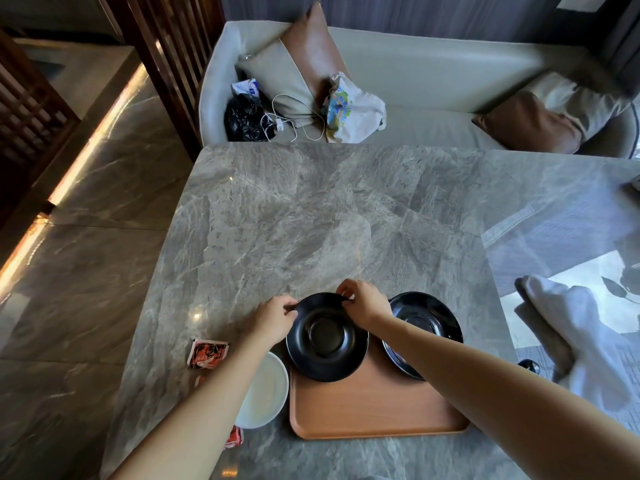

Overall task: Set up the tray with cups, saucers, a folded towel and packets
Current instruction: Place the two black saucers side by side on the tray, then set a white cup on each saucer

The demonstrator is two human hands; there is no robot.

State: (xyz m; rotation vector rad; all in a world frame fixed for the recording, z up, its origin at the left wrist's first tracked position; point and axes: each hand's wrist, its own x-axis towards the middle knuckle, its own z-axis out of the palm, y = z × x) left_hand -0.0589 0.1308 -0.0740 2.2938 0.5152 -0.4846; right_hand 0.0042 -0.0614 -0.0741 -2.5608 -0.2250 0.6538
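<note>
An orange-brown tray lies on the grey marble table near me. A black saucer sits over the tray's far left corner. My left hand grips its left rim and my right hand pinches its far rim. A second black saucer rests at the tray's far right corner, partly behind my right forearm. A white cup stands left of the tray, partly hidden by my left arm. Red packets lie further left, and another red packet shows by my left arm. A white towel lies crumpled at the right.
The marble table stretches away toward a pale sofa holding cushions, bags and a white cable. A small dark object sits beside the towel. The table's left edge drops to a glossy tiled floor.
</note>
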